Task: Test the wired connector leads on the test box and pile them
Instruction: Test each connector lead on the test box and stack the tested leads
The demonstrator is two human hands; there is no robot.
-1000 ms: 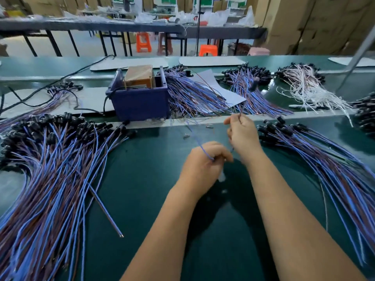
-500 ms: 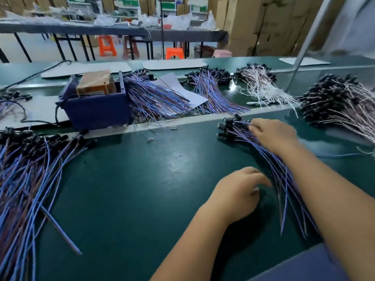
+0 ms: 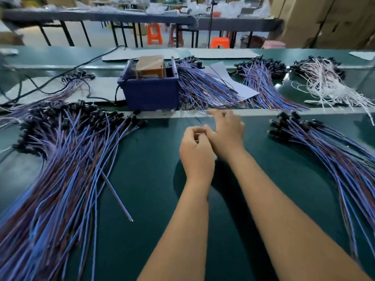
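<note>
Green bench fills the view, its blue test box at twelve o'clock, handy to both hands. Left hand curls, right hand reaches boxward; what either pinches, I cannot tell. Leads are piled at nine and three, probably separating tested from untested.

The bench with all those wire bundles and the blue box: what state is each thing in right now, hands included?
Left hand: fingers curled, held over the mat; whether it pinches a wire is unclear.
Right hand: fingers reaching toward the blue box; blurred.
Blue test box: open-topped, upright, a brown block inside.
Left pile of leads: large, fanned out flat.
Right pile of leads: smaller, lying flat.
White-wire bundle: lying loose at the back.
</note>
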